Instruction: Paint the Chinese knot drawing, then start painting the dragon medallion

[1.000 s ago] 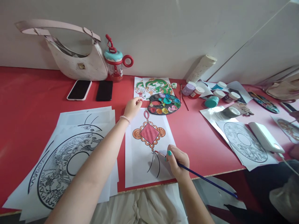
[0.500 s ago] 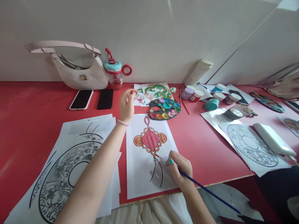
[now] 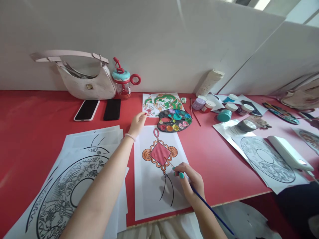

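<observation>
My right hand [image 3: 190, 181] is closed around a blue-handled paintbrush [image 3: 211, 210]. The brush tip meets or hovers over the lower right part of the red diamond on a knot drawing [image 3: 160, 153]. Orange loops and scrolls surround that diamond; two black tassel lines below are uncoloured. The drawing's white sheet [image 3: 149, 202] lies flat at the table's front edge. Above its upper left corner, my left hand [image 3: 138, 124] reaches out with loosely stretched fingers, holding nothing I can see. Just right of those fingers lies a paint palette [image 3: 174, 121] with wells of several colours.
Printed line-art sheets [image 3: 99, 132] lie under my left forearm. Behind are two phones [image 3: 87, 110], a white handbag [image 3: 87, 84], a straw cup [image 3: 122, 81] and coloured dragon pictures [image 3: 165, 99]. Rightward stand paint jars [image 3: 224, 115], another printed sheet [image 3: 269, 159] and a white case [image 3: 289, 152].
The brush tip has moved up from the small beads below the knot to the red diamond. My left hand has lowered slightly and tilted to the right. The camera view has shifted a little.
</observation>
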{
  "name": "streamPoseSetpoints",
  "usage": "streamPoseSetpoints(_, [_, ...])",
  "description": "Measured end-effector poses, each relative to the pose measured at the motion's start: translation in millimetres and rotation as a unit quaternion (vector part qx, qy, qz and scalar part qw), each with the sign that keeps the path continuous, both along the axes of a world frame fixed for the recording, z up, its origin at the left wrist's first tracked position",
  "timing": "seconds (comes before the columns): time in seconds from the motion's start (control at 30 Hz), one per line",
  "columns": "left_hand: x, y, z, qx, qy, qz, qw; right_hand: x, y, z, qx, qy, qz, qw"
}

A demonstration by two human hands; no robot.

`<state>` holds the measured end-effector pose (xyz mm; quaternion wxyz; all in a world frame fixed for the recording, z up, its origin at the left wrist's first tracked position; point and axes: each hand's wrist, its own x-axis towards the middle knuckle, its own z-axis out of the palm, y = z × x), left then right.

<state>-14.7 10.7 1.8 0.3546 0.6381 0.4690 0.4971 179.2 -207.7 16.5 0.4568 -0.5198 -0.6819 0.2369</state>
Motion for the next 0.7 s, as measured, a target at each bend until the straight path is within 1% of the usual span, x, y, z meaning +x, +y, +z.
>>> streamPoseSetpoints(0.1, [1.5, -0.3, 2.1, -0.020, 0.051, -0.026, 0.998, 1.9, 0.5, -4.8, -0.015, 0.031, -0.019, 0.999])
streamPoseSetpoints(0.23, [3.0, 0.6, 2.3, -0.022, 0.076, -0.023, 0.997, 2.3, 1.3, -15.7, -0.062, 0.055, -0.102, 0.991])
streamPoseSetpoints(0.33, [3.2, 1.6, -0.3, -0.018, 0.099, -0.029, 0.995, 0.7, 2.0, -17.6, -0.077, 0.101, -0.150, 0.980])
streamPoseSetpoints(0.43, [3.5, 3.1, -3.0, -0.009, 0.136, -0.007, 0.991, 0.9, 4.3, -8.1, -0.089, 0.145, -0.155, 0.973])
streamPoseSetpoints(0.53, [4.8, 6.0, -5.8, 0.018, 0.169, 0.044, 0.984, 4.9, 12.7, 9.0, -0.103, 0.163, -0.157, 0.969])
streamPoseSetpoints(0.63, [6.8, 9.2, -8.6, 0.029, 0.189, 0.058, 0.980, 9.4, 31.0, 24.7, -0.097, 0.143, -0.148, 0.974])
streamPoseSetpoints(0.7, [7.9, 10.3, -10.2, 0.030, 0.202, 0.057, 0.977, 9.8, 47.4, 29.7, -0.084, 0.114, -0.119, 0.983])
